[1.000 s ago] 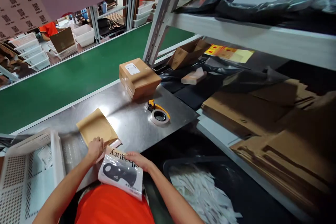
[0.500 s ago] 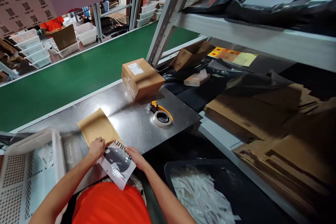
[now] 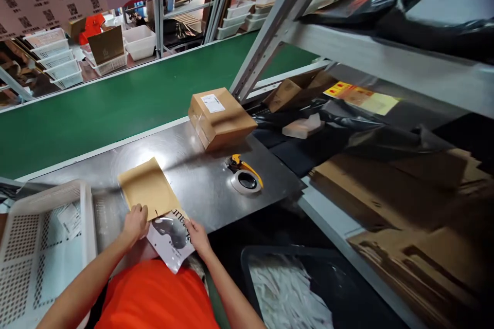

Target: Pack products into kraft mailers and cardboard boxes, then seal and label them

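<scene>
And here, at the near edge of the steel tabletop (image 3: 200, 195), a yellow envelope (image 3: 148, 185) is laid flat, with a printed plastic pouch (image 3: 168, 241) brought right up against its near end. The two are overlapped at that end, though how much of the pouch, if any, is tucked inside cannot be told. Most of its length is plainly left outside, tilted down toward the orange shirt, so the job is judged to be barely begun: pouch and envelope are lined up, the bulk of the insertion is yet to be done, and no closed flap is seen.

Now to the grip! By the left hand (image 3: 135, 223), the envelope's near corner is held, fingers curled together over it; the thumb is mostly hidden. By the right hand (image 3: 197, 235), the pouch's upper right edge is pinched between thumb and fingers, with no spread to speak of. Farther off, untouched, a tape dispenser (image 3: 239, 186) is set down, and beyond it a labelled carton (image 3: 222, 119) is parked beside the green belt (image 3: 116, 108).
</scene>
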